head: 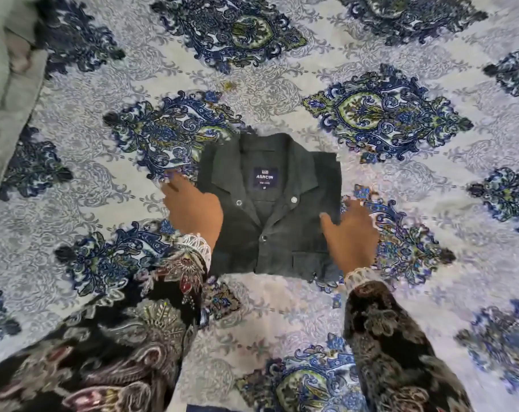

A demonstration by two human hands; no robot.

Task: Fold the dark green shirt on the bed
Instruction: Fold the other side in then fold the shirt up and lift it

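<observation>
While the dark green shirt lies folded into a neat rectangle, collar up, mid bed, we see both hands flat and open. Left hand rests on its left edge, right hand on its right edge, gripping nothing.

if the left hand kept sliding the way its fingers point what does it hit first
Only the patterned bedspread: the left hand points up-left, away from the shirt, and nothing else shows in that line.
</observation>
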